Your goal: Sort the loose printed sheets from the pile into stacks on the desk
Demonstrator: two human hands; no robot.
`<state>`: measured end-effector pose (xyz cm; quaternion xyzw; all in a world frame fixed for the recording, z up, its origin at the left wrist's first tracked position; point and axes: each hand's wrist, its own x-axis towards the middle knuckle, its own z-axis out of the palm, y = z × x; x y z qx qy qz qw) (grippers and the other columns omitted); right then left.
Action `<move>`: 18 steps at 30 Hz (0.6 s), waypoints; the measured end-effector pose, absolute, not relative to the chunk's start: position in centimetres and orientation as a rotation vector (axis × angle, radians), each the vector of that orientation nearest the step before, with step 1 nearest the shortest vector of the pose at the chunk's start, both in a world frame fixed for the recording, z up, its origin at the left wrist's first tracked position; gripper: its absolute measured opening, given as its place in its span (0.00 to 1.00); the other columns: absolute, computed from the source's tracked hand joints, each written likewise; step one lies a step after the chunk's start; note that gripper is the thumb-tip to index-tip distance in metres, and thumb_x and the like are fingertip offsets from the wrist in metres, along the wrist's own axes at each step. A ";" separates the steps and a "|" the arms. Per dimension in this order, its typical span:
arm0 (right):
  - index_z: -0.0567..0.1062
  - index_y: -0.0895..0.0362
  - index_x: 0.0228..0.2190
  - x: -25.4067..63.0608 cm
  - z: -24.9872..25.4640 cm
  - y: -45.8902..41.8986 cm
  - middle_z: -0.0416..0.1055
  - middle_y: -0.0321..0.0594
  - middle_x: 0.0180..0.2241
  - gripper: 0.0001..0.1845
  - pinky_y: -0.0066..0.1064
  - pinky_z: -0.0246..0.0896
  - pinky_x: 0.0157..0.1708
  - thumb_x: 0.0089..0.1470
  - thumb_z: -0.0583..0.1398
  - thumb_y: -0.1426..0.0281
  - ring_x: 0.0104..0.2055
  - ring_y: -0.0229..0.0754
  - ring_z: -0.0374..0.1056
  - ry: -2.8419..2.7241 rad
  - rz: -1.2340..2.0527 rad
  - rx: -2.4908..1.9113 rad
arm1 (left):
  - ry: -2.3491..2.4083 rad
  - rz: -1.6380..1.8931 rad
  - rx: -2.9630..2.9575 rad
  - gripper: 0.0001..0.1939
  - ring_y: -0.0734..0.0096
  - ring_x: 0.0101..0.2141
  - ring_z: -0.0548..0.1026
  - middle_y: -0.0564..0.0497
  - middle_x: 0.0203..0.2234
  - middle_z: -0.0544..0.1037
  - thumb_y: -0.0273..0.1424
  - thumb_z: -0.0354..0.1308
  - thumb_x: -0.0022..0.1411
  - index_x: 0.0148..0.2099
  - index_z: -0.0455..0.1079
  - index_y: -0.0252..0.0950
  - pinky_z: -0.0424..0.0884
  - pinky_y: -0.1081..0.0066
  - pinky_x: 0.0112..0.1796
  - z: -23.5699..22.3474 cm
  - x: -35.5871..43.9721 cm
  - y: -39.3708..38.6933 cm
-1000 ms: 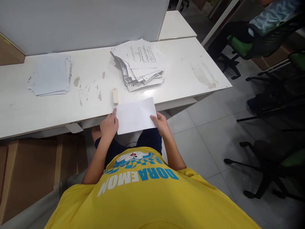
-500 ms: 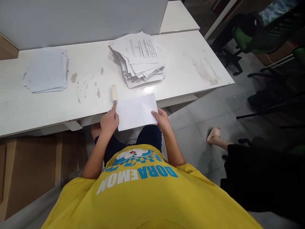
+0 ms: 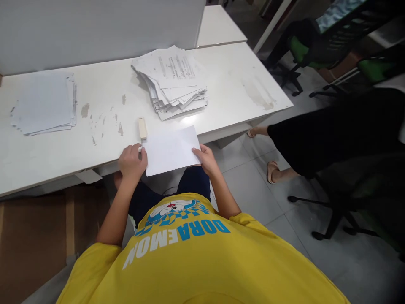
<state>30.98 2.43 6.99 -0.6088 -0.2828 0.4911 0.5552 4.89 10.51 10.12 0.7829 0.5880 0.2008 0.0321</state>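
A blank white sheet of paper (image 3: 170,149) lies half over the front edge of the white desk (image 3: 228,90). My left hand (image 3: 132,161) is closed on its left edge, fingers curled, right by the near end of a small cream stapler (image 3: 142,128). My right hand (image 3: 204,157) pinches the sheet's right edge. An untidy pile of printed papers (image 3: 172,82) sits just behind the sheet. A flatter stack of papers (image 3: 44,103) lies at the desk's far left.
A person in black clothes and sandals (image 3: 319,135) stands close on the right, by the desk's corner. Green office chairs (image 3: 303,48) and a black chair base (image 3: 335,215) stand beyond. A grey partition (image 3: 95,29) backs the desk. Brown cardboard (image 3: 31,236) lies underneath at left.
A person in black has walked in from the right and now stands near the desk corner. My left hand has curled tighter on the sheet's corner. The view has shifted right.
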 end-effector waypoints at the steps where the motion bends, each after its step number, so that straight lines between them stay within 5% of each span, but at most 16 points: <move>1: 0.77 0.58 0.37 30.8 7.2 2.6 0.77 0.39 0.31 0.24 0.31 0.63 0.32 0.41 0.65 0.55 0.31 0.41 0.69 -0.624 1.179 -1.411 | 1.765 0.648 2.451 0.20 0.51 0.48 0.73 0.38 0.42 0.77 0.36 0.46 0.68 0.53 0.73 0.33 0.66 0.56 0.49 10.4 4.7 10.9; 7: 0.78 0.57 0.34 30.5 7.9 3.6 0.75 0.34 0.27 0.21 0.26 0.57 0.26 0.39 0.65 0.57 0.27 0.37 0.65 -0.600 1.204 -1.356 | 1.286 0.748 2.697 0.32 0.49 0.64 0.58 0.39 0.65 0.62 0.37 0.50 0.66 0.69 0.54 0.34 0.57 0.51 0.62 10.3 4.4 13.9; 18: 0.79 0.57 0.32 30.0 7.4 3.7 0.74 0.35 0.26 0.18 0.27 0.54 0.26 0.41 0.64 0.59 0.25 0.37 0.64 -0.599 1.198 -1.355 | 1.283 0.766 2.701 0.30 0.52 0.65 0.60 0.37 0.66 0.60 0.35 0.43 0.69 0.70 0.53 0.30 0.60 0.54 0.60 8.5 4.1 13.8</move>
